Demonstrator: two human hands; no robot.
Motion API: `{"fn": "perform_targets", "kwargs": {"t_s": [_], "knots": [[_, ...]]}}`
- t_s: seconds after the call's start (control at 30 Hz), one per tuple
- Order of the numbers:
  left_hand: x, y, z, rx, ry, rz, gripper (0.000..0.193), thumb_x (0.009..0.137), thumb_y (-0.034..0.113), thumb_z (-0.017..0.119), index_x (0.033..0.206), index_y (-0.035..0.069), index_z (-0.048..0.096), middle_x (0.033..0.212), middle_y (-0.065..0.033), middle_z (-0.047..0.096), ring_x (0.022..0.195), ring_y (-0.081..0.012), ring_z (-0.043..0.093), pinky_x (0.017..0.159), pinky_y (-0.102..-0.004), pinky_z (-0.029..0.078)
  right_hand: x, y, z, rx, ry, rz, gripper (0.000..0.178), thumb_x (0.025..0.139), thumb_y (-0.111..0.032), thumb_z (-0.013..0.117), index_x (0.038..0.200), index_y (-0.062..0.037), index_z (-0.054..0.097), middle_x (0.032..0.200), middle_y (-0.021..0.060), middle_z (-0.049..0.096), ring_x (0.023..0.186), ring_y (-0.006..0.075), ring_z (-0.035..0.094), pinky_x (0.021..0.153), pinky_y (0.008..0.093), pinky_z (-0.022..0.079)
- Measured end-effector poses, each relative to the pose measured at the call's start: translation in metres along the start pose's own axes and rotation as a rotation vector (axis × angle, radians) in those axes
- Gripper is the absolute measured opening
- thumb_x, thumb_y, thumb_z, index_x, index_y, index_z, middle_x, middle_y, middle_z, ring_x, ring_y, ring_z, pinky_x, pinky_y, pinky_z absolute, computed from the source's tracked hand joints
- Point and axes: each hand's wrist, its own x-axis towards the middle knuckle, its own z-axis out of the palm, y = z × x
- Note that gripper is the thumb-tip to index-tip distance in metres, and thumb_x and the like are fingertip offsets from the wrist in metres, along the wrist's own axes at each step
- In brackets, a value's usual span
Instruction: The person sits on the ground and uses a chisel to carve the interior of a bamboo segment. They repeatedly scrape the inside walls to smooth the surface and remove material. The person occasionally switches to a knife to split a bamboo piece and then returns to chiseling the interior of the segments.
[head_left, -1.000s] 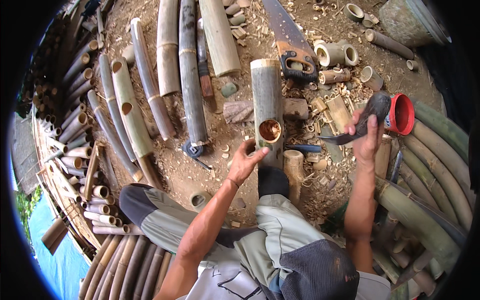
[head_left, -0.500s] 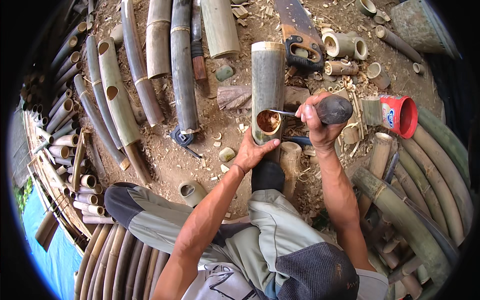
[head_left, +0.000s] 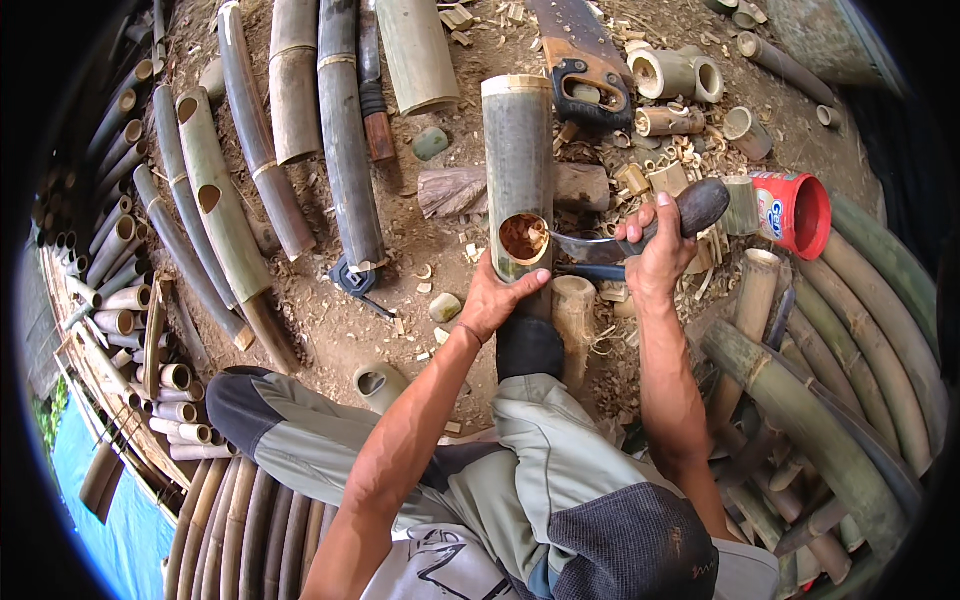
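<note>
Steadying the bamboo tube (head_left: 518,150) with your left hand (head_left: 493,302), you have it in the middle of the scene, lying lengthwise across a short log (head_left: 582,188), its near end by your dark footwear (head_left: 530,350). Your left fingers and thumb clasp it around the near side of the round opening (head_left: 523,238). Your right hand (head_left: 660,250) is closed firmly around the handle of the curved knife (head_left: 590,248), whose tip lies at the opening's right rim; whether it bites into the wall cannot be told. The step in hand looks like trimming or scraping that opening. The next stroke seems to call for a firm hold on the tube, a controlled blade angle, and your left thumb clear of the edge.

The tube's skin is smooth and grey-green, its far end ringed by a pale band; inside the opening the wall looks reddish brown and rough. The knife's handle is dark, thick and rounded, its blade thin, hooked and metallic. The log beneath is coarse and brown. Just to the right of the tube, curled, straw-coloured shavings (head_left: 705,250) litter the soil near a red container (head_left: 803,215). Farther off lies a handsaw (head_left: 590,75) with a worn wooden grip; to the left, a dark tape measure (head_left: 352,280) lies near long, weathered bamboo poles (head_left: 350,140).
</note>
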Motion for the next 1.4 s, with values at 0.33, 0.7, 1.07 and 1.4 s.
{"fn": "perform_targets", "kwargs": {"t_s": [0.33,0.7,1.07,1.4], "knots": [[0.001,0.001,-0.012,-0.182,-0.085,-0.071,0.085,0.071,0.029,0.089,0.134,-0.002,0.041,0.123,-0.0118,0.059,0.113,-0.0199,0.056,0.101,-0.0332,0.044,-0.079,-0.026,0.000,-0.550,-1.142,-0.751,0.023,0.081,-0.029,0.072,0.086,-0.0075,0.063,0.080,0.0056,0.060,0.074,0.0239,0.059,0.072,0.0368,0.048],[0.011,-0.003,0.002,0.062,0.055,0.044,0.087,0.067,0.042,0.089,0.127,-0.004,0.046,0.116,-0.0141,0.062,0.106,-0.0216,0.060,0.095,-0.0339,0.047,-0.093,0.008,-0.016,-0.839,-1.307,-0.958,0.014,0.074,-0.020,0.057,0.082,-0.0086,0.059,0.074,0.0017,0.047,0.073,0.0190,0.052,0.071,0.0334,0.043],[0.008,0.014,0.028,0.533,0.350,0.071,0.097,0.061,0.053,0.088,0.125,-0.005,0.043,0.111,-0.0240,0.064,0.104,-0.0356,0.064,0.089,-0.0423,0.052,-0.070,0.023,-0.046,-0.968,-1.397,-1.113,0.014,0.069,-0.017,0.060,0.080,-0.0086,0.060,0.070,0.0002,0.045,0.072,0.0179,0.052,0.074,0.0309,0.046],[-0.003,-0.009,-0.012,-0.324,-0.070,0.047,0.098,0.074,0.040,0.085,0.145,-0.001,0.032,0.133,-0.0123,0.053,0.122,-0.0216,0.051,0.106,-0.0348,0.039,-0.082,-0.029,-0.002,-0.752,-1.343,-0.940,0.018,0.070,-0.018,0.063,0.085,-0.0079,0.061,0.085,0.0034,0.055,0.080,0.0218,0.056,0.082,0.0400,0.049]]}}
